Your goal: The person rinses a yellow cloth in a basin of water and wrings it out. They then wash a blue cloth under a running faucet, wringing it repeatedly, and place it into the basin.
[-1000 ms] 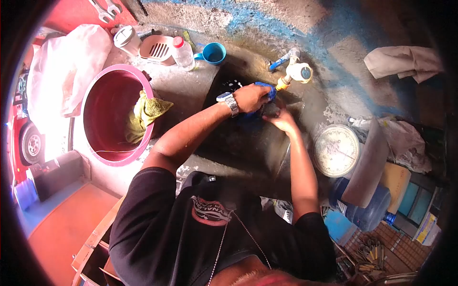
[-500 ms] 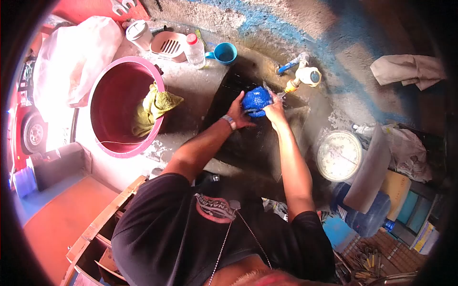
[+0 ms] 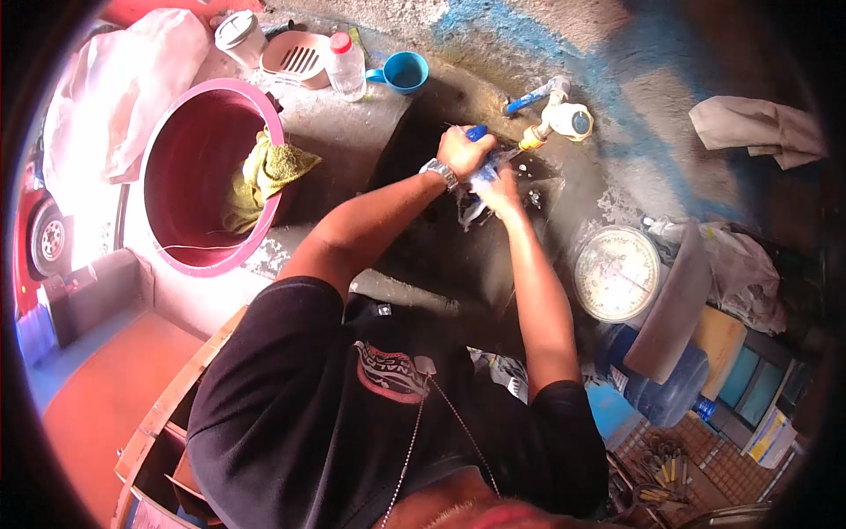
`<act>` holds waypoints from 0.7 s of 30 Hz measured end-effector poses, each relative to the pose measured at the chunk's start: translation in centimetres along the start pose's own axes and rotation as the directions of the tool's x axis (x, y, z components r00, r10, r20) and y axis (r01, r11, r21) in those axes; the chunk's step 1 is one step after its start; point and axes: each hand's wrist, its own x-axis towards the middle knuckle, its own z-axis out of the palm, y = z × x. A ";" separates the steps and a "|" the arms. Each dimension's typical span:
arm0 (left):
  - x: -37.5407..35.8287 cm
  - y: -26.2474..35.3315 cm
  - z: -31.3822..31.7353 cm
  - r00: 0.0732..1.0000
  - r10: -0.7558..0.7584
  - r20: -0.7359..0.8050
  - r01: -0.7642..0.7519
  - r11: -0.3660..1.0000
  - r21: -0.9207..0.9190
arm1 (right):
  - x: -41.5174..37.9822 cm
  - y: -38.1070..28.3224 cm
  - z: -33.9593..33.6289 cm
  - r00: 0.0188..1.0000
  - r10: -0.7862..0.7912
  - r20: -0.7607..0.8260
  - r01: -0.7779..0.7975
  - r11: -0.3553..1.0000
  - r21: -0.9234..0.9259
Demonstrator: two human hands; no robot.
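Water runs from the tap (image 3: pixel 533 141) over my hands above the dark sink basin (image 3: pixel 414 238). My left hand (image 3: pixel 463 155) is closed round one end of a wet, crumpled blue cloth (image 3: pixel 477 133), whose tip sticks out above the fist. Lower and to the right, my right hand (image 3: pixel 500 192) grips the other part of it, slightly smeared by motion. Whitish water or clear film hangs below the hands. Most of the cloth is hidden by my fingers.
Left of the basin stands a large pink tub (image 3: pixel 159 132) with a green cloth (image 3: pixel 264 181) over its rim. A blue mug (image 3: pixel 405 72), a red-capped bottle (image 3: pixel 346 75) and a soap dish (image 3: pixel 295 57) line the ledge. A round dial scale (image 3: pixel 617 273) is at right.
The blue cloth was a round bundle between my hands; now it is squeezed narrow in both fists. My left hand has moved up over it, and water splashes near the right hand.
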 end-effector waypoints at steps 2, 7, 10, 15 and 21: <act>0.6 -0.5 0.1 0.997 0.003 0.071 0.005 0.993 -0.119 | 0.1 -0.9 0.0 0.993 0.095 0.074 -0.113 0.945 0.305; 1.3 -3.3 2.7 0.987 -0.151 0.055 0.156 0.815 -0.559 | -1.0 -2.5 -0.7 0.993 0.086 0.078 -0.113 0.862 0.494; 2.7 -3.0 2.7 0.894 -0.447 -0.037 0.319 0.690 -0.650 | -2.7 -2.0 2.0 0.886 -0.139 -0.443 0.197 0.977 0.087; 1.9 -3.3 4.4 0.727 -0.664 0.177 0.545 0.400 -0.737 | -6.0 -2.7 2.7 0.833 -0.549 -0.067 0.058 0.206 -0.977; 0.9 0.1 2.7 0.917 -0.343 -0.202 0.321 0.937 -0.135 | -0.5 -3.1 0.4 0.880 0.157 -0.448 -0.154 0.987 0.044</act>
